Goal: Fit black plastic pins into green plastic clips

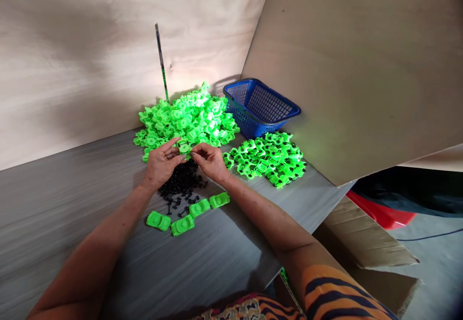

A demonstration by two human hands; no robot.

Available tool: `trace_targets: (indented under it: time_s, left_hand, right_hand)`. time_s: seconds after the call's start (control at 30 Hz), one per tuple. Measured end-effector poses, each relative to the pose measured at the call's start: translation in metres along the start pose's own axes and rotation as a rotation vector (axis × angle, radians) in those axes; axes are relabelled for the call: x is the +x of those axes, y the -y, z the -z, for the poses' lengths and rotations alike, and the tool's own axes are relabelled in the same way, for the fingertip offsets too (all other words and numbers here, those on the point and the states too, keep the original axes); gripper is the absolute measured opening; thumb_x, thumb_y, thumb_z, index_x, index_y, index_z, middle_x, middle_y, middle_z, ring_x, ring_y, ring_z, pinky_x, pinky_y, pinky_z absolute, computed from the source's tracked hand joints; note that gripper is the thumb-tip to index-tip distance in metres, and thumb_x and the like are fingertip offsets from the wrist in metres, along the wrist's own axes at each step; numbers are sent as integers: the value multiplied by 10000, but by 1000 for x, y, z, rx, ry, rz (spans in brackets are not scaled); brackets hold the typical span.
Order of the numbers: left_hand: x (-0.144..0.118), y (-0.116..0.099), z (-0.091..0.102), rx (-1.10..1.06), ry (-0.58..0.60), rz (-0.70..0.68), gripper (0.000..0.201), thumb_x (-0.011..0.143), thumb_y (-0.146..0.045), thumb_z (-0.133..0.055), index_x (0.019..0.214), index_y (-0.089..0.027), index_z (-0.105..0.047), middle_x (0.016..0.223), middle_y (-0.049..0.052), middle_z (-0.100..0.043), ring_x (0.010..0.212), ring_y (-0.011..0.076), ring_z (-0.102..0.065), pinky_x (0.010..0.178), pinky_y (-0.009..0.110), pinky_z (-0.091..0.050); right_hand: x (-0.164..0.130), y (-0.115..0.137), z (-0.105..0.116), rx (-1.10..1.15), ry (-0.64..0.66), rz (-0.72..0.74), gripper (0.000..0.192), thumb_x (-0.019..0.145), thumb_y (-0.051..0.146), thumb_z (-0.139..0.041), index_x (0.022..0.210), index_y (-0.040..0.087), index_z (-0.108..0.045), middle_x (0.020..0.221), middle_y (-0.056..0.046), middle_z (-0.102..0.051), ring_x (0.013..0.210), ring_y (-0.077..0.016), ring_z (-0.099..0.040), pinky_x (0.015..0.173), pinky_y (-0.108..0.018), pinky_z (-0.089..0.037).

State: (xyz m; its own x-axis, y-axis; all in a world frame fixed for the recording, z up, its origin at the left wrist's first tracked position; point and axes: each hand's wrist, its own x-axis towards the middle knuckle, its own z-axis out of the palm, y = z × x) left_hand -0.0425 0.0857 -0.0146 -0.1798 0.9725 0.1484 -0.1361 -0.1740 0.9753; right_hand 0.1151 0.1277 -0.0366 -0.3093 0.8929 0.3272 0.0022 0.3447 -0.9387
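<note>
Between my two hands is a green plastic toy car body (184, 147) with a black axle across it. My left hand (161, 165) grips its left side between thumb and fingers. On the other side, my right hand (211, 160) pinches at the car's right edge. Below the hands lies a heap of black wheel axles (181, 182). Several green car bodies (183, 224) rest in a loose row nearer to me. Behind the hands rises a big pile of green car bodies (188, 117). To the right, a cluster of green cars with black wheels (271, 158) is spread out.
A blue plastic basket (260, 108) stands at the back right against the wooden panel (343, 69). A thin dark upright strip (161, 62) stands behind the pile. Past the right edge of the grey table (72, 204) are an open cardboard box (369, 243) and something red (383, 211).
</note>
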Motion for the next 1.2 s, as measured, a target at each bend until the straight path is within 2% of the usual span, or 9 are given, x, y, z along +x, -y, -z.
trace_targets:
  time_s: [0.2,0.4,0.53,0.67,0.83,0.9,0.97,1.13,1.2]
  left_hand:
    - [-2,-1,-3,41,-36,-47,661,518,-305,-895,1143,-135,-764,674,-44,-599,666,116,-595,700,327,-649]
    - [-3,2,-5,39,-59,-64,689,521,-304,-892,1171,-123,-754,678,-37,-614,665,125,-612,684,330,-655]
    - [-4,2,-6,33,-60,-57,717,521,-315,-899,1193,-124,-742,734,-7,-672,707,161,-662,673,349,-660]
    - [-5,0,-7,14,-63,-40,730,511,-305,-903,1196,-122,-733,802,24,-724,752,185,-693,669,347,-658]
    - [1,2,-3,29,1,33,781,536,-342,-890,1262,-137,-690,821,18,-728,733,178,-698,701,356,-643]
    - [7,3,3,101,-10,43,792,588,-375,-858,1320,-150,-652,890,37,-744,723,175,-703,697,347,-623]
    - [14,4,14,261,-74,10,715,655,-390,-805,1313,-152,-656,980,73,-761,764,194,-714,704,344,-600]
    - [34,10,55,930,-218,-201,371,760,-309,-668,1088,-163,-764,999,114,-775,987,302,-704,909,439,-536]
    - [39,16,69,1166,-183,-255,327,769,-290,-641,1039,-162,-775,981,136,-771,1029,337,-682,988,484,-488]
  right_hand:
    - [0,-4,0,87,-7,45,374,773,550,-739,750,200,-610,720,13,-605,708,-130,-539,705,-282,-459]
    - [-2,-1,-2,101,-23,62,375,775,556,-737,746,203,-613,726,9,-591,714,-136,-524,713,-292,-444]
    - [-3,0,-4,70,-45,82,366,793,550,-704,729,208,-592,726,3,-580,721,-144,-520,713,-297,-446]
    - [-5,-2,-8,22,-68,109,300,827,482,-646,727,211,-566,733,-1,-573,734,-147,-521,730,-299,-452]
    - [0,1,-5,-142,-71,99,141,814,293,-572,708,210,-531,680,20,-526,656,-126,-475,652,-266,-404]
    - [6,8,10,-284,-61,74,120,795,216,-548,680,210,-515,648,31,-504,626,-115,-454,632,-254,-379]
    - [12,17,37,-449,-70,58,136,768,145,-524,652,211,-496,616,38,-487,609,-111,-442,622,-249,-361]
    - [5,37,132,-1014,-162,81,213,731,55,-526,614,218,-455,637,7,-492,639,-128,-419,647,-280,-326]
    - [-7,39,164,-1231,-173,21,213,741,39,-535,637,215,-475,680,-23,-523,658,-141,-410,662,-303,-317]
